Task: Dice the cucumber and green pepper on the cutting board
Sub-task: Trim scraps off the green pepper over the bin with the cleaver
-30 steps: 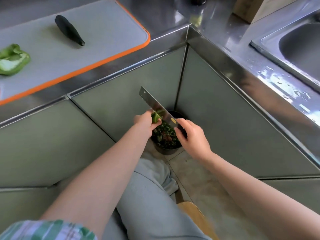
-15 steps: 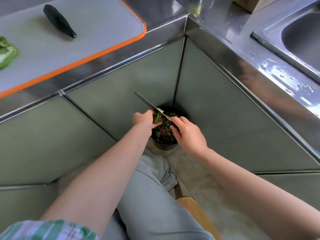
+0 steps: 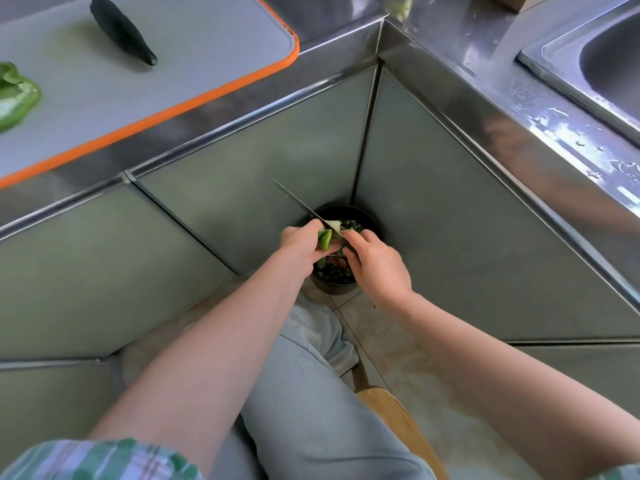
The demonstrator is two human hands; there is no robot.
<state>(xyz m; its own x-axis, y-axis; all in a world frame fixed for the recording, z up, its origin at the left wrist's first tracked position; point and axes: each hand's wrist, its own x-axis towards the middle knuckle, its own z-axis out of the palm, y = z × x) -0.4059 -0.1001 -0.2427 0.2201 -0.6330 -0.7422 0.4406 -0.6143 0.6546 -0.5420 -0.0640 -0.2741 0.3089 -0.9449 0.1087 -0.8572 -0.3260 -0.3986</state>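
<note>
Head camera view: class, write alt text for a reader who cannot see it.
Low over a black bin on the floor, the left hand holds a green pepper piece while the right hand holds a knife against it. On the counter above, a cucumber and a larger pepper piece lie on an orange-edged cutting board.

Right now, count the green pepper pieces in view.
2. One pepper half lies on the cutting board, at the frame's left edge; one pepper piece is in the left hand, over the black bin. Its scraps may hide more.
</note>
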